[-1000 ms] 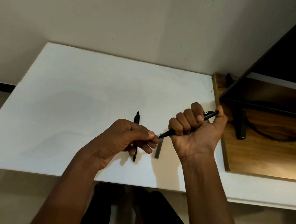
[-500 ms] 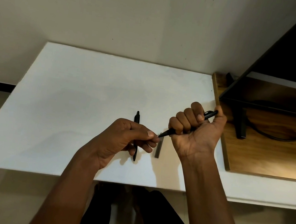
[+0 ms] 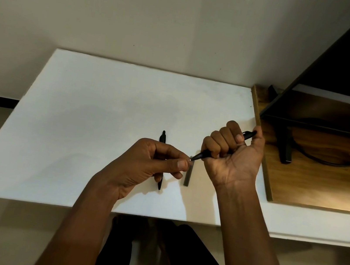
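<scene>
Black pen: hanging slanted above the table, tip pointing near-left, clip end pointing far-right.
Right hand: gripping the barrel in a closed fist, thumb sitting at the clip end.
Left hand: sitting just left of the tip, thumb and forefinger pinching at it; the pinched part is too small to identify.
Second pen: lying on the white table, partly under the left hand.
Grey bar: lying between the hands, below the tip.
Wooden board: lying right of the fist.

Right grip a tight fist, palm toward the body; left grip just beside, thumb and forefinger pinched.
</scene>
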A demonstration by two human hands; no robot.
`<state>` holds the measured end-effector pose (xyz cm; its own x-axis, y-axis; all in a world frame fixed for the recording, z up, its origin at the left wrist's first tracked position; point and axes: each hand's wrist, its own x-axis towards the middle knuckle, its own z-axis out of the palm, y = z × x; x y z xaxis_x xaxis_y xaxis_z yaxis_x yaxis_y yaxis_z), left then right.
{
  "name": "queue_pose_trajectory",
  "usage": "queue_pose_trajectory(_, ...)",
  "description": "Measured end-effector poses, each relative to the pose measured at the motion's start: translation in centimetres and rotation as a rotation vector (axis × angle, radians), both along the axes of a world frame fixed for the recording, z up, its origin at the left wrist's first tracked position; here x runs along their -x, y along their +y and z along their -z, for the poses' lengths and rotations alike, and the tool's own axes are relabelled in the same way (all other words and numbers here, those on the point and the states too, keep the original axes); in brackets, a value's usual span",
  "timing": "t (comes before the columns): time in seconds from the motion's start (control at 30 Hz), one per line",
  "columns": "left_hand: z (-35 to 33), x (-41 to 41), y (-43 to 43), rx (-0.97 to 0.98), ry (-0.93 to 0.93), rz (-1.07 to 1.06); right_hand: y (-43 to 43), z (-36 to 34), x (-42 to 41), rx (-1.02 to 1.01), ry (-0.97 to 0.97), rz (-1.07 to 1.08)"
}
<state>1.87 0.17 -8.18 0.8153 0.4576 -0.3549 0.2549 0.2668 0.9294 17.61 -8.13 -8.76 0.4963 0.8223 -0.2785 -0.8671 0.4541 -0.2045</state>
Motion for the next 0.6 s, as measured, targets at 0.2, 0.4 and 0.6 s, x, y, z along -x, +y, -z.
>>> queue_pose_trajectory(0.2, 0.1, -0.1, 0.0, -0.013, -0.004, -0.010, -0.1, 0.0, 0.1, -0.028, -0.008, -0.008)
queue_pose_trajectory(0.4, 0.2, 0.1, 0.1, 0.002, 0.005, -0.025, -0.2, 0.1, 0.1, -0.013, -0.027, -0.021)
queue_pose_trajectory(0.6, 2.1, 0.3, 1.1, -0.103, 0.229, -0.289, 0.5, 0.1, -0.5, 0.517, -0.323, -0.100)
